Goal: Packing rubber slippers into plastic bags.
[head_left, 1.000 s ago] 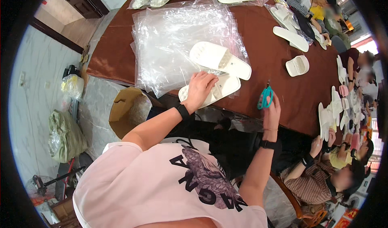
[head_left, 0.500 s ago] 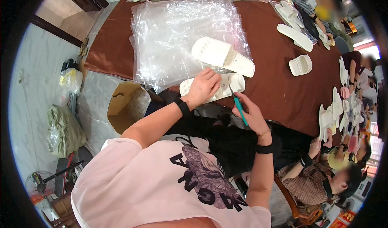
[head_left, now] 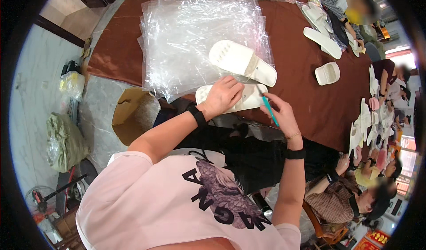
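Observation:
A white slide slipper (head_left: pixel 253 100) lies at the near edge of the brown-covered table. My left hand (head_left: pixel 223 94) is closed on its middle, fingers bent over the strap area. In my right hand (head_left: pixel 284 116) is a slim tool with a teal handle (head_left: pixel 270 111); its thin dark tip reaches the slipper's right end. I cannot tell what kind of tool it is. Just beyond, a second white slide slipper (head_left: pixel 243 62) rests at a slant, partly on a stack of clear plastic bags (head_left: pixel 177 41).
An open cardboard box (head_left: pixel 126 121) stands below the table's left edge. To the right lie another slipper (head_left: pixel 327 74) and a long white sole (head_left: pixel 322 43). Other people work along the table's right side among many slippers. A green sack (head_left: pixel 66 141) leans by the left wall.
My right hand with the teal-handled tool has shifted right, and the tip has moved from the slipper's inner part toward its right end. My left hand stays on the slipper.

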`<state>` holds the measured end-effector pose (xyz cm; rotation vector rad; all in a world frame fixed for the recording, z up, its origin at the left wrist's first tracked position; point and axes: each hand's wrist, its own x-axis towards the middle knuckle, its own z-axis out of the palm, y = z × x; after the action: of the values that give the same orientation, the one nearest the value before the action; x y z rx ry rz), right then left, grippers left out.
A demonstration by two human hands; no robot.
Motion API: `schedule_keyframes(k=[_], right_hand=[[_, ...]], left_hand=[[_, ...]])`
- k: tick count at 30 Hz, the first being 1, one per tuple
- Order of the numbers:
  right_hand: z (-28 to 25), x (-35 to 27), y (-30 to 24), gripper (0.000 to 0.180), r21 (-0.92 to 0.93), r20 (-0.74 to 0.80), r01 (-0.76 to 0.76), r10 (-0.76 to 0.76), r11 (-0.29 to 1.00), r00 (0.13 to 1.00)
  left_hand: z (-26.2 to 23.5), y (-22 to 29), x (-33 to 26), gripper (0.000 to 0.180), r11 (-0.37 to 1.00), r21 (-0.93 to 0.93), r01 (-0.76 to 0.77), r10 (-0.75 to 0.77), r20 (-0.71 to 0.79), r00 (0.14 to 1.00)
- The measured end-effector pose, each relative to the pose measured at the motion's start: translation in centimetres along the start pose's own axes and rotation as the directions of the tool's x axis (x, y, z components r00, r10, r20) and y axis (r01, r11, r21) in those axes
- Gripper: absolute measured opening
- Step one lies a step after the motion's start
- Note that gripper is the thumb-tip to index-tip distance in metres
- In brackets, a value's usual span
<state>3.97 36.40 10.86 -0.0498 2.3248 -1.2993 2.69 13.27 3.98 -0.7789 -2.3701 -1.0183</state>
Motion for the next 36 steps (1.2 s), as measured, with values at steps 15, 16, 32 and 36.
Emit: schedule_keyframes(k=[15,16,32,36], right_hand=[[-2.3,2.6,5.9,0.048,-0.764,-0.511,-0.392,-0.111,0.512,0.852],[-1.7,2.4,5.4,0.044,-0.774,-0.548,-0.369,-0.252,0.515,0.798],[8.5,-0.1,2.8,0.033,-0.042,-0.893,0.265,-0.155,0.963,0.422],[9.4,-0.8,2.6,0.036,-0.254,-0.768,0.213,-0.331,0.943,0.548]], left_hand=[[-7.7,1.9,6.5,0.023,0.331,-0.916,0.228,-0.557,0.006,0.83],[-8.1,1.8,6.8,0.022,0.332,-0.92,0.21,-0.555,-0.011,0.832],[-0.2,2.1,6.1,0.02,0.615,-0.661,0.43,-0.402,0.206,0.892],[-1.0,1.3,5.3,0.023,0.785,-0.533,0.315,-0.334,0.065,0.94]])
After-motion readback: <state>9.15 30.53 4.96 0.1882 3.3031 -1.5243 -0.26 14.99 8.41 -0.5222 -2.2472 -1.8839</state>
